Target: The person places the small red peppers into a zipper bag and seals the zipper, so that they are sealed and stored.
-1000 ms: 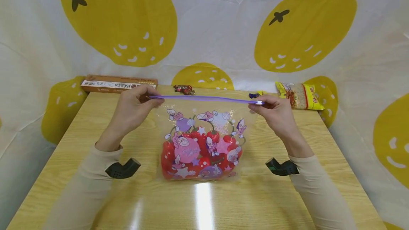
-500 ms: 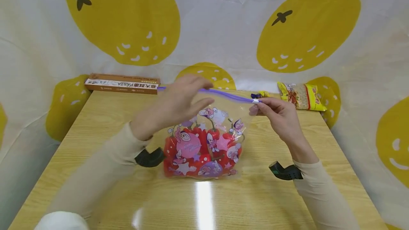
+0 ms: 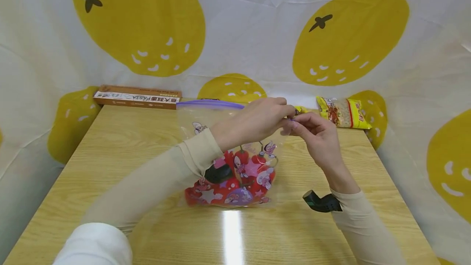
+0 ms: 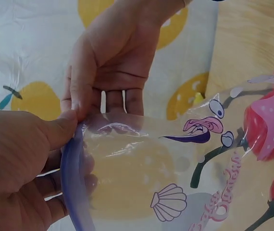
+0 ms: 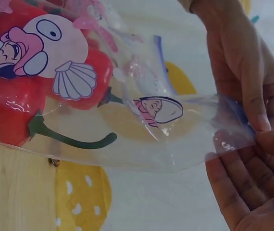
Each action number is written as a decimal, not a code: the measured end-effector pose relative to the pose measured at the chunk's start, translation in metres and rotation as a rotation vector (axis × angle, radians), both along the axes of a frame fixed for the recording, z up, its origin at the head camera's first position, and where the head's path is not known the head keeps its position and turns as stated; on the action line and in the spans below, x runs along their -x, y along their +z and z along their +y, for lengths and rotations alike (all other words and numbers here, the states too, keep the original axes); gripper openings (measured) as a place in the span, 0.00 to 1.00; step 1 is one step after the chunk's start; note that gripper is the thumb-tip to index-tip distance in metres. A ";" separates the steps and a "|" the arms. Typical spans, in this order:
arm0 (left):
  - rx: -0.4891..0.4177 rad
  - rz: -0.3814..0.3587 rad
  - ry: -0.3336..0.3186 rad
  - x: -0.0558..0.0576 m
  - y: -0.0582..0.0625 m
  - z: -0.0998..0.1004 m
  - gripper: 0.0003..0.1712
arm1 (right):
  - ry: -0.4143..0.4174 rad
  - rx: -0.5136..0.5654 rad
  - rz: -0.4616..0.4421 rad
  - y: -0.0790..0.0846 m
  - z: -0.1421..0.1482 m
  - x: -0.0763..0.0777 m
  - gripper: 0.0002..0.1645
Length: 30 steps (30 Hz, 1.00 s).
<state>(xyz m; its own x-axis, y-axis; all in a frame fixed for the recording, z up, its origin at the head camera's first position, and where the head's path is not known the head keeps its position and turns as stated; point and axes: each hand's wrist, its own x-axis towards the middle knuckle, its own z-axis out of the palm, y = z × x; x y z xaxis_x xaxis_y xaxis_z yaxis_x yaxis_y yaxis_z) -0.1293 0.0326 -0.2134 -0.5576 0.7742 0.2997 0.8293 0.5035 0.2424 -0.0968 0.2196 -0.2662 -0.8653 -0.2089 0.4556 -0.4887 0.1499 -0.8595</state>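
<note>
A clear zip bag (image 3: 239, 195) printed with cartoon shells and stars stands upright mid-table, its purple zip strip (image 3: 209, 103) along the top. Red peppers (image 5: 17, 115) with green stems show through its plastic. My left hand (image 3: 255, 120) reaches across the front of the bag and pinches its top right corner between thumb and fingertips. At that same corner, my right hand (image 3: 320, 138) pinches the bag's edge, with its lower fingers behind the plastic in the right wrist view. Both sets of fingertips nearly meet there; the white slider is hidden by them.
At the back left of the wooden table (image 3: 121, 146) lies a long pasta box (image 3: 140, 96). A yellow noodle packet (image 3: 344, 112) lies at the back right, beside a small yellow wrapper (image 3: 301, 109). A fruit-print cloth (image 3: 250, 32) hangs behind.
My left hand has let go of the bag's top left corner and crossed right to its top right corner. My right hand has stayed at that corner.
</note>
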 end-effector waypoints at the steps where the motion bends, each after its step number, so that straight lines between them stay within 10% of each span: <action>1: -0.003 0.006 0.004 0.000 -0.001 0.000 0.10 | -0.009 -0.006 0.005 0.000 -0.001 -0.001 0.08; 30: -0.143 -0.027 -0.071 0.016 -0.019 -0.040 0.10 | -0.072 -0.072 0.071 -0.003 -0.008 0.003 0.08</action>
<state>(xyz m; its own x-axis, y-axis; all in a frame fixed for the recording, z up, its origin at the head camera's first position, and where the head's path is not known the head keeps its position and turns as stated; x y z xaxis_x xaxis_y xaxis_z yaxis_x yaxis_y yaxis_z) -0.1448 -0.0075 -0.2325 -0.5120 0.7627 0.3951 0.8540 0.4022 0.3301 -0.0993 0.2112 -0.2697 -0.8456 -0.1814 0.5021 -0.5334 0.2469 -0.8090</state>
